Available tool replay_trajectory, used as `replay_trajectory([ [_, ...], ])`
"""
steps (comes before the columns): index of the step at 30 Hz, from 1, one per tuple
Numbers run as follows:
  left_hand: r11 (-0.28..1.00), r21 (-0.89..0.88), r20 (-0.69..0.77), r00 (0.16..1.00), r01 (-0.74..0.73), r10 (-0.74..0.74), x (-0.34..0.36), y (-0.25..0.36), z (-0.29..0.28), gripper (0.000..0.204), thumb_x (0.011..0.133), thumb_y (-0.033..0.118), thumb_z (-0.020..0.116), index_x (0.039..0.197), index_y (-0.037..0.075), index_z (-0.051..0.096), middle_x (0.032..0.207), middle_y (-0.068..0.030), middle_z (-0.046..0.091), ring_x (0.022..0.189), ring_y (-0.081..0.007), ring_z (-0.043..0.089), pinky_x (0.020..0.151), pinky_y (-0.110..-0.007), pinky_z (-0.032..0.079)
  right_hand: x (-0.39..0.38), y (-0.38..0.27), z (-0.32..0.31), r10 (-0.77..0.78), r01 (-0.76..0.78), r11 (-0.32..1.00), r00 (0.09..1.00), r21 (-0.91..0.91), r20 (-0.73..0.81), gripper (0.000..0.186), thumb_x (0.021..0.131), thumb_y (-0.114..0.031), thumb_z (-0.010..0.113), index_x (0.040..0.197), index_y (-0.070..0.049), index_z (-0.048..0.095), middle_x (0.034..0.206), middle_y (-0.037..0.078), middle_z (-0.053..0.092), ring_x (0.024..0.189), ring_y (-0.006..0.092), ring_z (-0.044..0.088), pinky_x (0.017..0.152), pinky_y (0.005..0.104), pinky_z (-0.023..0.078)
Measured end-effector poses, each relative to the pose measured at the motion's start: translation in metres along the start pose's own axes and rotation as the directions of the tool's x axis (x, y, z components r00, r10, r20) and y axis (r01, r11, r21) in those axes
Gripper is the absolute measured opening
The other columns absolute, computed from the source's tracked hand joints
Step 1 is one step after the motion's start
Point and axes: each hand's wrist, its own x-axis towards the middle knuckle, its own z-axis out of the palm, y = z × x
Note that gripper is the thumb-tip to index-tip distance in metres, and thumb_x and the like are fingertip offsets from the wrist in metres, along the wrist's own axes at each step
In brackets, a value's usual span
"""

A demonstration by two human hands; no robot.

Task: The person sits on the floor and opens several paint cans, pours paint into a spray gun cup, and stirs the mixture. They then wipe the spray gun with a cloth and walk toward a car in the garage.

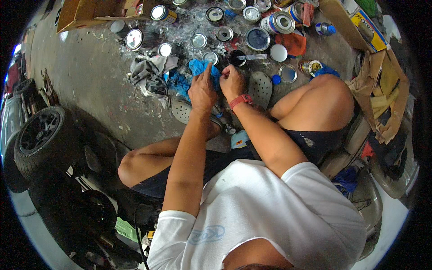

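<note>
My left hand (202, 92) is closed on a crumpled blue cloth (198, 67), with one finger stretched forward over it. More blue cloth hangs below and to the left of that hand. Close beside it, my right hand (232, 84) has its fingers drawn together in a pinch; whatever is between them is hidden. Just beyond my hands sits a small round tin (210, 57), partly covered by the blue cloth. A dark cup (236, 58) stands past my right hand, with a pale flat stick (253, 57) lying across its rim.
Several open paint cans (257, 39) and lids stand on the stained floor ahead. A grey rag (150, 74) lies at left. Cardboard boxes (85, 13) are at the far left, with torn cardboard (382, 94) at right. A car wheel (42, 130) is on the left. Clogs (260, 87) are near my feet.
</note>
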Motion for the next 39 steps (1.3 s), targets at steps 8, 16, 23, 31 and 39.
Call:
replay_trajectory([
  [8,0.998,-0.013,0.006,0.998,-0.065,0.066,0.005,0.004,-0.001,0.066,0.090,0.013,0.068,0.154,0.021,0.050,0.122,-0.0151,0.072,0.112,-0.0426,0.066,0.093,-0.049,0.056,-0.013,-0.017,0.004,-0.260,0.251,0.964,0.957,-0.086,-0.128,0.025,0.081,-0.002,0.075,0.100,-0.005,0.059,0.093,0.015,0.067,0.088,0.0329,0.068,0.077,0.0434,0.053],
  [16,0.996,0.003,0.018,0.996,-0.090,0.090,0.005,0.003,0.003,0.082,0.081,0.019,0.079,0.155,0.020,0.047,0.122,-0.0132,0.072,0.112,-0.0416,0.065,0.092,-0.048,0.056,0.002,0.013,0.018,0.052,-0.044,0.992,0.996,0.118,-0.070,0.019,0.081,0.003,0.071,0.096,-0.003,0.062,0.089,0.018,0.069,0.086,0.0397,0.069,0.078,0.0462,0.055],
  [23,0.994,0.051,0.084,0.992,-0.098,0.094,0.009,0.002,0.004,0.082,0.075,0.020,0.084,0.150,0.018,0.052,0.125,-0.0111,0.068,0.116,-0.0407,0.062,0.095,-0.048,0.056,0.020,0.036,0.025,0.257,-0.246,0.951,0.966,0.189,-0.039,0.015,0.075,0.003,0.070,0.090,-0.001,0.068,0.093,0.018,0.074,0.089,0.0344,0.073,0.083,0.0426,0.057],
  [31,0.992,0.074,0.115,0.989,-0.101,0.092,0.012,0.009,0.003,0.082,0.068,0.015,0.085,0.145,0.017,0.058,0.132,-0.0110,0.062,0.121,-0.0395,0.058,0.093,-0.047,0.058,0.036,0.075,0.033,0.465,-0.515,0.837,0.848,0.185,0.255,0.019,0.077,-0.001,0.067,0.094,0.000,0.074,0.094,0.017,0.076,0.092,0.0322,0.073,0.086,0.0425,0.057],
  [39,0.998,0.022,0.087,0.995,-0.059,0.057,0.000,-0.009,-0.001,0.078,0.070,0.024,0.087,0.143,0.024,0.059,0.138,-0.0137,0.058,0.120,-0.0432,0.055,0.097,-0.051,0.054,0.023,0.057,0.018,0.481,-0.745,0.564,0.646,0.355,0.593,0.022,0.091,0.001,0.065,0.111,-0.006,0.068,0.099,0.004,0.071,0.088,0.0235,0.070,0.074,0.0413,0.059],
])
